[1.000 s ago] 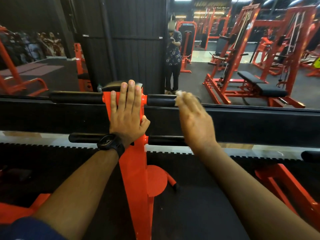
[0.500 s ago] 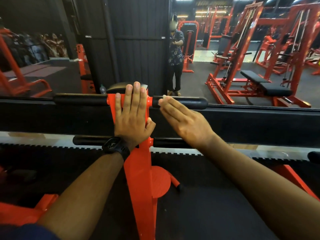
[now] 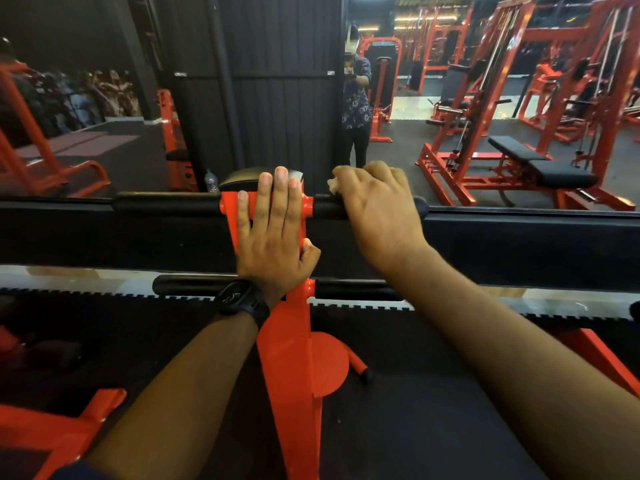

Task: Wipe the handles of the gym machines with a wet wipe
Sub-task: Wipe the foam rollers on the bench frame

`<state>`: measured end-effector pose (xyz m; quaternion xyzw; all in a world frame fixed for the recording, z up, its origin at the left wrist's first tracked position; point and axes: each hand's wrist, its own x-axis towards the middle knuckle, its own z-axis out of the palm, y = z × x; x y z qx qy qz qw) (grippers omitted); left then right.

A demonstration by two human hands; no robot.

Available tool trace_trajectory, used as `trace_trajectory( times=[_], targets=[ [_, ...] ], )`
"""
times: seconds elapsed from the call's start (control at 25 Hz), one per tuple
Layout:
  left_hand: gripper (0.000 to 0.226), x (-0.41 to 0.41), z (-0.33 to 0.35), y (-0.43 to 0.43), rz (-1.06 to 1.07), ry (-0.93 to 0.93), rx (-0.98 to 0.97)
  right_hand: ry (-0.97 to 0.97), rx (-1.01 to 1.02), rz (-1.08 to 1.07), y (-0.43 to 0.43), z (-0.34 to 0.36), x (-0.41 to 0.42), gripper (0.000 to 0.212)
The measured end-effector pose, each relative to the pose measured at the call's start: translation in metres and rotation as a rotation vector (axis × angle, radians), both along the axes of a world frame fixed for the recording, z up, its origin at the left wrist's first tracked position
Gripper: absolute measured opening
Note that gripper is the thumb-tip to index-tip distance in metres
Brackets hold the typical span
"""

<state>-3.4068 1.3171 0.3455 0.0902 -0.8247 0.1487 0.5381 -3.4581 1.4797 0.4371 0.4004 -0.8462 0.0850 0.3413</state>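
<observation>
Wipe [image 3: 333, 187] shows bunched at the knuckles of the right hand [image 3: 377, 209], which curls over the black handle [image 3: 327, 210]. Left hand [image 3: 273, 230] lies flat, fingers straight, on the red post [image 3: 294, 341].

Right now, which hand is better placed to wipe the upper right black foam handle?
The right hand: curled over that black foam handle with the white wet wipe; left hand lies flat on the orange metal post.
</observation>
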Motion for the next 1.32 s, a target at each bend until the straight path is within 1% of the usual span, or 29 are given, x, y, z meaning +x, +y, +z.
trace_trajectory(
  times=[0.04,0.08,0.16,0.2,0.24,0.32,0.4,0.44,0.52,0.6,0.64,0.72,0.8,0.92,0.96,1.08,1.12,1.24,1.32],
  targets=[
    [0.103,0.0,0.0,0.0,-0.001,0.006,0.0,-0.043,0.017,0.004,0.0,0.009,-0.004,0.05],
    [0.105,-0.001,-0.001,-0.002,0.004,0.004,-0.004,-0.081,0.047,0.055,-0.003,0.016,-0.004,0.046],
    [0.108,-0.002,-0.001,-0.005,0.019,-0.007,-0.008,-0.11,0.108,0.21,-0.014,0.022,0.001,0.026],
    [0.109,-0.002,-0.001,-0.006,0.025,-0.009,-0.007,-0.121,0.117,0.238,-0.017,0.024,0.002,0.019],
    [0.109,-0.002,-0.001,-0.006,0.028,-0.01,-0.008,-0.152,0.105,0.226,-0.016,0.026,0.001,0.017],
    [0.109,-0.002,-0.001,-0.005,0.022,-0.013,-0.015,-0.229,0.109,0.066,-0.006,0.029,-0.008,0.025],
    [0.107,-0.002,-0.001,-0.006,0.022,-0.009,-0.019,-0.222,0.131,-0.081,0.004,0.031,-0.014,0.029],
    [0.106,-0.002,-0.001,-0.006,0.026,-0.005,-0.018,-0.208,0.134,-0.104,0.003,0.032,-0.012,0.028],
    [0.104,-0.003,-0.001,-0.006,0.03,0.007,-0.019,-0.182,0.154,-0.045,-0.013,0.031,0.001,0.023],
    [0.103,-0.002,-0.001,-0.004,0.021,0.02,-0.016,-0.154,0.181,0.045,-0.021,0.027,0.009,0.024],
    [0.103,-0.002,-0.001,-0.003,0.011,0.022,-0.012,-0.165,0.175,0.05,-0.016,0.027,0.006,0.026],
    [0.101,-0.002,-0.001,-0.003,-0.003,0.026,-0.009,-0.222,0.125,-0.006,-0.001,0.029,-0.006,0.029],
    [0.1,-0.002,-0.001,-0.003,0.015,0.033,-0.013,-0.264,0.061,-0.023,-0.003,0.025,0.0,0.029],
    [0.098,-0.002,-0.001,-0.001,0.014,0.057,0.0,-0.216,0.096,0.051,-0.015,0.014,0.012,0.031],
    [0.098,-0.002,-0.001,-0.001,0.004,0.059,-0.001,-0.2,0.094,0.035,-0.008,0.015,0.006,0.031],
    [0.1,-0.003,-0.001,-0.004,-0.007,0.054,-0.013,-0.172,0.057,-0.122,0.023,0.021,-0.02,0.024],
    [0.101,-0.003,-0.002,-0.005,0.003,0.05,-0.014,-0.163,0.044,-0.141,0.026,0.018,-0.02,0.025],
    [0.1,-0.005,-0.004,-0.008,0.019,0.043,-0.036,-0.139,0.04,-0.092,0.023,0.007,-0.01,0.031],
    [0.1,-0.005,-0.003,-0.007,0.014,0.043,-0.037,-0.148,-0.066,-0.113,0.029,0.006,-0.014,0.03]
  ],
)
